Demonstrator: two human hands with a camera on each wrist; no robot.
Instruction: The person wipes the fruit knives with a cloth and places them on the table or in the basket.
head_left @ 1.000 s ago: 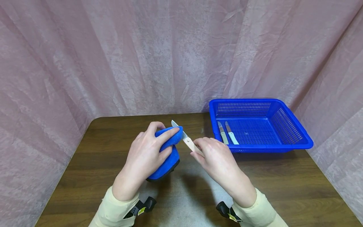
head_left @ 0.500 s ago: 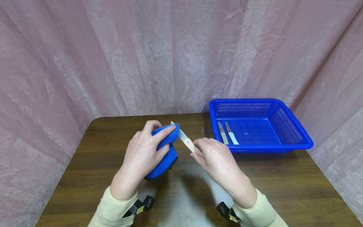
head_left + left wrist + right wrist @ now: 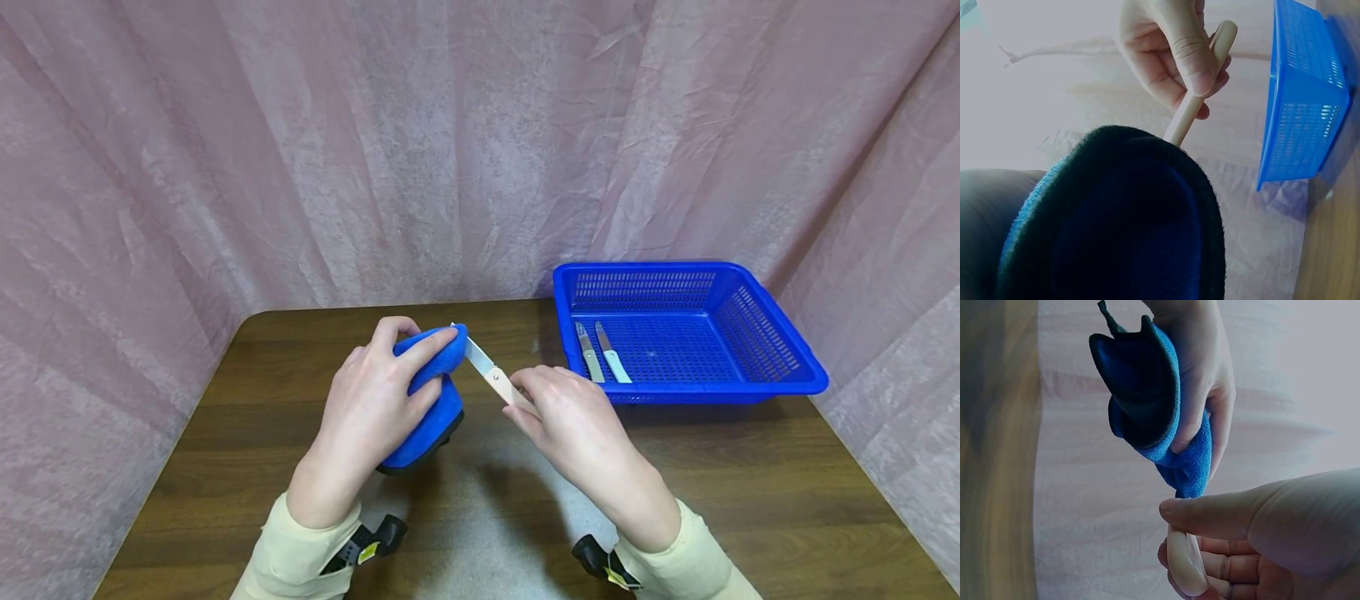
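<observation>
My left hand (image 3: 365, 404) grips a blue cloth (image 3: 427, 429) with dark edging, folded around the blade of a small knife (image 3: 498, 381). The blade's tip just shows beyond the cloth; its middle is covered. By its cream handle, my right hand (image 3: 577, 417) holds the knife, blade pointing up and left. In the left wrist view the cloth (image 3: 1129, 225) hides the blade, and the handle sticks out toward the right hand (image 3: 1179, 50). The right wrist view shows the thumb and curled fingers around the handle (image 3: 1186, 565), close below the cloth (image 3: 1194, 462).
A blue plastic basket (image 3: 720, 387) stands at the right on the brown wooden table (image 3: 247, 400). Two small knives lie in it near its left wall, one with a greyish handle (image 3: 593, 367), one with a white handle (image 3: 618, 367). A pink curtain (image 3: 412, 150) hangs behind.
My left hand and the cloth have slid left along the blade toward its tip, uncovering more of the blade near the handle. The right hand has stayed almost still.
</observation>
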